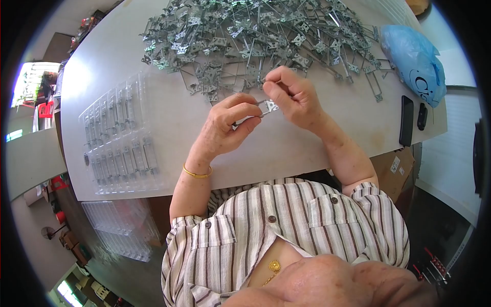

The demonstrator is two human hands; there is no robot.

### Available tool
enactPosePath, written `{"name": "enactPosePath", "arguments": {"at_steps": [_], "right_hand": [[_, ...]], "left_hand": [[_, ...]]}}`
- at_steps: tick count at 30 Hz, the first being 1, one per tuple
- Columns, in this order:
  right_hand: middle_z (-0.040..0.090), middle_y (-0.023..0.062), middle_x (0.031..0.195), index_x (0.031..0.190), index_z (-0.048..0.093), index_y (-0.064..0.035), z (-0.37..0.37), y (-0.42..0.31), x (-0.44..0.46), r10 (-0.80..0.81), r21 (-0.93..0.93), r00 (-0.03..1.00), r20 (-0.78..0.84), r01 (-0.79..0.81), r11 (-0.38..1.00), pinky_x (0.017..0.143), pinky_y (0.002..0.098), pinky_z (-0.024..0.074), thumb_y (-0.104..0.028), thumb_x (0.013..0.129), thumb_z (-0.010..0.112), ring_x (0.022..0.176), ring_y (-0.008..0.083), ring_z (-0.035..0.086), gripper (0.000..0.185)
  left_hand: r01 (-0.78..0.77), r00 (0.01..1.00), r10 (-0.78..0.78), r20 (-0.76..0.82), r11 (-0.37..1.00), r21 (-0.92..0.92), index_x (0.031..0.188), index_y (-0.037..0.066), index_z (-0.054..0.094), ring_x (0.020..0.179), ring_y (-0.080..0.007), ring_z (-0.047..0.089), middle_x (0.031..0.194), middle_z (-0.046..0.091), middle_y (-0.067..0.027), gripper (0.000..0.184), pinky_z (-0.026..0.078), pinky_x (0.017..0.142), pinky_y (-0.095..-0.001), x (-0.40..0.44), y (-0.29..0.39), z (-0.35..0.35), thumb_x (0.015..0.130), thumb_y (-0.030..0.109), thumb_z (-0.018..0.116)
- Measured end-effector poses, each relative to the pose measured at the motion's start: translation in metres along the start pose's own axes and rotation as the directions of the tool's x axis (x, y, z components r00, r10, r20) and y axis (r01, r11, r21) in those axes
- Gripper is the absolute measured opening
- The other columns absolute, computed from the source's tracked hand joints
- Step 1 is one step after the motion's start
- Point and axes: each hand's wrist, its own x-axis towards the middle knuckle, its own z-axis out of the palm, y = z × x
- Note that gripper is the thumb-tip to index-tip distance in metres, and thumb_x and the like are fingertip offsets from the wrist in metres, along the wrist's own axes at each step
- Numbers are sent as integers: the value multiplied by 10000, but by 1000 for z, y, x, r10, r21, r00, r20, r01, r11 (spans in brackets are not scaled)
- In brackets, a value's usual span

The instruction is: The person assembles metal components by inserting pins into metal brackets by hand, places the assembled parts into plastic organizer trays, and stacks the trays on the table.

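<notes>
Between both hands, over the table in front of the pile, is a small metal bracket part (271, 106). My left hand (230, 123) has its fingers and thumb closed round the part's left end. My right hand (294, 97) is at its right side, thumb and index finger pinched near the pile's front edge; what lies between these fingertips is too small to make out. Behind my hands spreads a large heap of metal bracket parts (245, 41). At the left, a clear plastic tray (146, 110) holds rows of similar parts.
A blue plastic bag (415, 61) sits at the table's right, with a black phone (406, 121) and a small black object (422, 116) in front of it. More clear trays (120, 227) are below the table's left front edge. A cardboard box (394, 171) stands under the right side.
</notes>
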Motion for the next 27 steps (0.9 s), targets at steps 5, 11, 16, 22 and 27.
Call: {"name": "enactPosePath", "arguments": {"at_steps": [5, 11, 16, 22, 27], "right_hand": [[535, -62, 685, 996, 602, -57, -10, -8, 6, 98, 182, 991, -92, -80, 980, 521, 206, 381, -129, 1033, 636, 595, 12, 472, 88], [569, -48, 715, 1029, 606, -57, 0, -9, 6, 166, 171, 985, 45, -171, 970, 555, 210, 418, -129, 1032, 651, 629, 29, 511, 84], [584, -54, 728, 1052, 618, -55, 5, 4, 4, 112, 46, 992, 52, -115, 992, 569, 214, 401, -107, 1015, 668, 642, 25, 489, 81], [584, -54, 719, 1051, 627, -57, 4, 4, 4, 103, 17, 994, 42, -104, 994, 567, 228, 399, -98, 1003, 677, 642, 29, 485, 81], [584, -46, 708, 1042, 628, -57, 3, 1, 4, 117, -12, 992, 50, -116, 993, 565, 235, 403, -102, 1004, 676, 637, 33, 482, 76]], "left_hand": [[81, 985, -140, -100, 891, -446, 1055, -23, 684, 769, -137, 612, 1072, 711, -129, 108, 485, 667, -259, -6, -16, 1, 980, 43, 643], [102, 917, -363, -165, 614, -783, 1121, -3, 657, 692, -74, 536, 1043, 744, -136, 197, 411, 600, -211, -6, -21, -9, 1051, 175, 609], [98, 925, -344, -159, 623, -776, 1114, 0, 664, 692, -73, 520, 1032, 742, -134, 186, 397, 589, -218, -7, -24, -8, 1052, 167, 609], [107, 941, -299, -157, 705, -701, 1127, 1, 659, 698, -95, 539, 1062, 737, -168, 204, 406, 601, -222, -8, -26, -8, 1048, 183, 608], [108, 953, -246, -179, 824, -556, 1119, -9, 674, 691, -84, 498, 1065, 736, -135, 199, 387, 613, -224, -9, -25, -8, 1039, 167, 624]]}}
